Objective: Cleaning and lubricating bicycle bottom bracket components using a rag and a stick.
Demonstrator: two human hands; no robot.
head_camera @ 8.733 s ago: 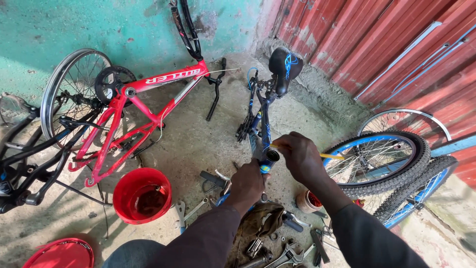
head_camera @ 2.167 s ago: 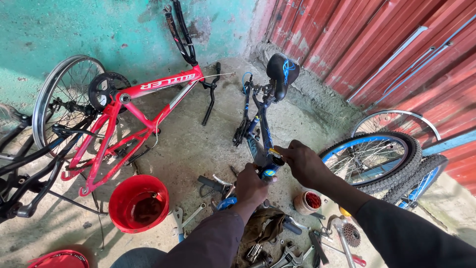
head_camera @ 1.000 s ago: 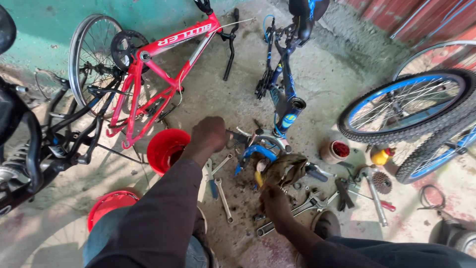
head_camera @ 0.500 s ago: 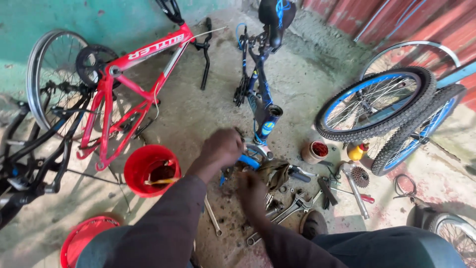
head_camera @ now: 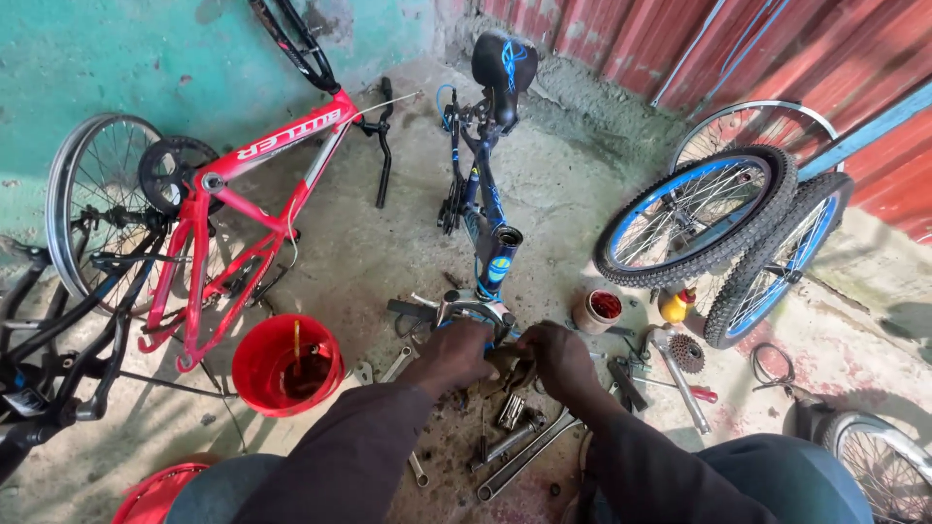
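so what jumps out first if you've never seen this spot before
The red bike frame lying upside down on the left, against the teal wall, catches the eye first. The blue bike frame stands upside down in the middle, and two blue-rimmed wheels lean on the right. Low in the middle, the left hand and right hand meet over scattered wrenches, beside a red bucket.

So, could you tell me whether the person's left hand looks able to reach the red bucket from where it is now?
Probably yes: the left hand rests on the blue bike part, and only bare floor and a small wrench lie between it and the red bucket.
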